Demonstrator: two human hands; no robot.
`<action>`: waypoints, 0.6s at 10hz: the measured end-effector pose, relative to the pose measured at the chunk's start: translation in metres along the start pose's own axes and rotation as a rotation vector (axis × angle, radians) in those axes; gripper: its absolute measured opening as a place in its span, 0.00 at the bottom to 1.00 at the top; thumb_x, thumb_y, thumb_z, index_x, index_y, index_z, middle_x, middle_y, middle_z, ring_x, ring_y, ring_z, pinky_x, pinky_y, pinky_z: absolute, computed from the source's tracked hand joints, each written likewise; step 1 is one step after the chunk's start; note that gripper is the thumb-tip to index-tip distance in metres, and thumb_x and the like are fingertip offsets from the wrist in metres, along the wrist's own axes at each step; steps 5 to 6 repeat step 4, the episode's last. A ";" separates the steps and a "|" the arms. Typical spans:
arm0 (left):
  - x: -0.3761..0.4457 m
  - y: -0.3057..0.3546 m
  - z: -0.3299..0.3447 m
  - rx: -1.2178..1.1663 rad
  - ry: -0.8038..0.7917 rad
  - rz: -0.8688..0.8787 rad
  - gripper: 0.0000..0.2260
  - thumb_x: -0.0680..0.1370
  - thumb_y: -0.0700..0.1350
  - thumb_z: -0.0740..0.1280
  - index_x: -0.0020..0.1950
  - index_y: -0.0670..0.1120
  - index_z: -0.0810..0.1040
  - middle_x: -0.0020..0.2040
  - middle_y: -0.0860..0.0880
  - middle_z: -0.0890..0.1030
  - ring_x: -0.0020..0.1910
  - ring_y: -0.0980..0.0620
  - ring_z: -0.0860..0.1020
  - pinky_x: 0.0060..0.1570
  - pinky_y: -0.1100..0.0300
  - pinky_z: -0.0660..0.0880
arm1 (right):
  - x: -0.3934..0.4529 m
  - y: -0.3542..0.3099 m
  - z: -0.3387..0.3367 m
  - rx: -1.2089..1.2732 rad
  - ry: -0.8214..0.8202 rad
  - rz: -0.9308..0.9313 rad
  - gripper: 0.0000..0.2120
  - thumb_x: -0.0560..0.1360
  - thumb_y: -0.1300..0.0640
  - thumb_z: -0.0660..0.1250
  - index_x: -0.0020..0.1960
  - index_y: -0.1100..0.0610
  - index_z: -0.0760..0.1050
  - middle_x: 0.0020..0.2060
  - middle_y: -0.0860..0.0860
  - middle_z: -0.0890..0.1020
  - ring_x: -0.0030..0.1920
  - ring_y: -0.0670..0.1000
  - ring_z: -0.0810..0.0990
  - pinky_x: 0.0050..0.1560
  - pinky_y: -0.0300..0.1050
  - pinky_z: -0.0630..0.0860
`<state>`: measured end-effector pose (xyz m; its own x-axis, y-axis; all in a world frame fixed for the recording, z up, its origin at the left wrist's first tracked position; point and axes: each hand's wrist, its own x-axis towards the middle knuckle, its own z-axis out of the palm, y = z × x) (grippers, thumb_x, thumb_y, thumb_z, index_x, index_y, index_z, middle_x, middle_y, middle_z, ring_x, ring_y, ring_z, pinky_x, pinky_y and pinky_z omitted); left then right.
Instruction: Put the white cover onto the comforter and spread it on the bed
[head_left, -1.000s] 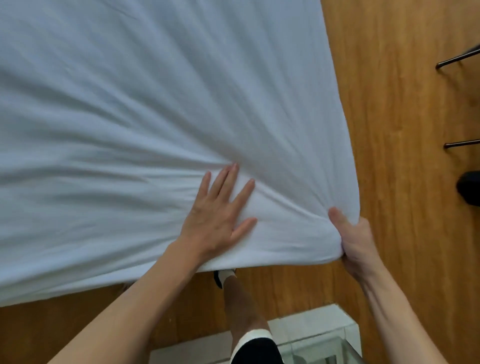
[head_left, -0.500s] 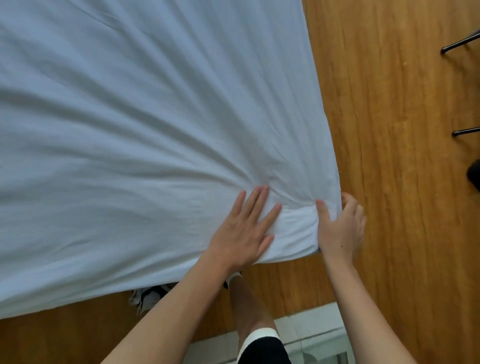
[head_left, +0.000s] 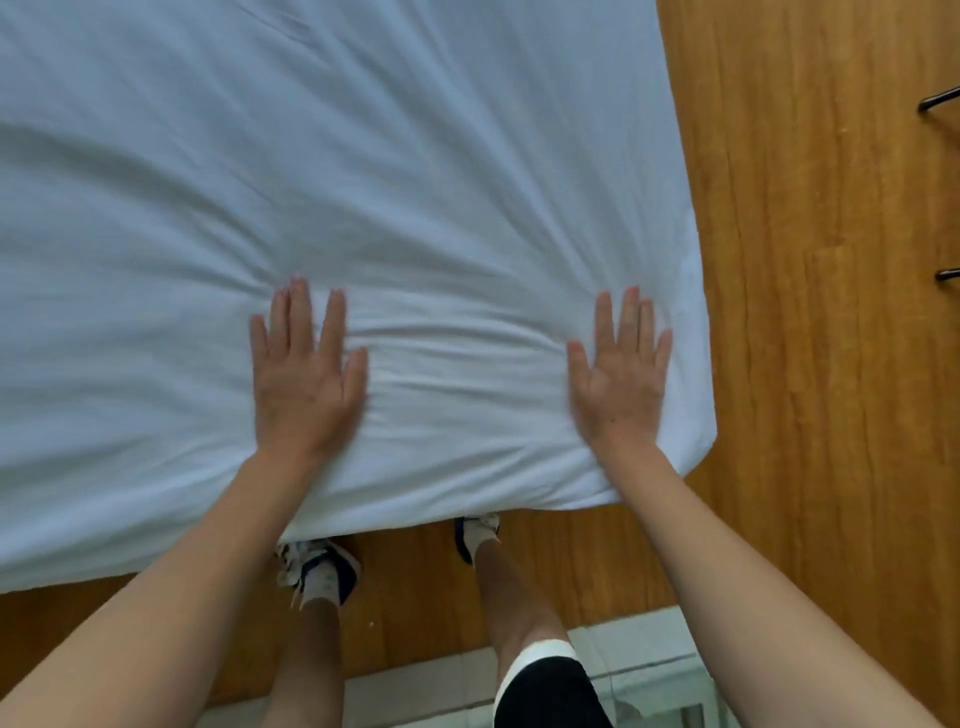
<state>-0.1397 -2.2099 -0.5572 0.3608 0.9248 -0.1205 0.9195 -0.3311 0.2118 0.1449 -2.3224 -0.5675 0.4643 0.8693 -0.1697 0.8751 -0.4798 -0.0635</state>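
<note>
Seemingly bed hidden — white cover (head_left: 363, 171) overhead.

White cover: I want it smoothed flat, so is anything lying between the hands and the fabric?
Nothing visible. The left hand and right hand both lie flat, palms down, directly on the white cover.

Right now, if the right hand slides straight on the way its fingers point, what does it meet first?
Only more white cover: the right hand lies flat on it, fingers pointing up the bed. Creased fabric lies ahead; nothing else shows in that line.
</note>
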 end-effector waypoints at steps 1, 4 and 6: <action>-0.018 0.002 -0.012 0.039 -0.221 0.004 0.30 0.81 0.58 0.46 0.79 0.43 0.53 0.79 0.37 0.50 0.78 0.40 0.48 0.74 0.42 0.41 | -0.007 -0.007 -0.010 -0.010 -0.098 0.056 0.31 0.80 0.41 0.42 0.79 0.56 0.50 0.77 0.58 0.54 0.77 0.57 0.52 0.75 0.56 0.44; -0.059 -0.002 -0.114 -0.073 -0.838 0.078 0.29 0.82 0.60 0.55 0.80 0.54 0.51 0.80 0.45 0.46 0.78 0.45 0.49 0.74 0.46 0.55 | -0.032 -0.036 -0.091 0.058 -0.650 0.184 0.31 0.82 0.46 0.51 0.79 0.56 0.45 0.78 0.57 0.46 0.77 0.57 0.49 0.75 0.56 0.52; -0.059 -0.002 -0.114 -0.073 -0.838 0.078 0.29 0.82 0.60 0.55 0.80 0.54 0.51 0.80 0.45 0.46 0.78 0.45 0.49 0.74 0.46 0.55 | -0.032 -0.036 -0.091 0.058 -0.650 0.184 0.31 0.82 0.46 0.51 0.79 0.56 0.45 0.78 0.57 0.46 0.77 0.57 0.49 0.75 0.56 0.52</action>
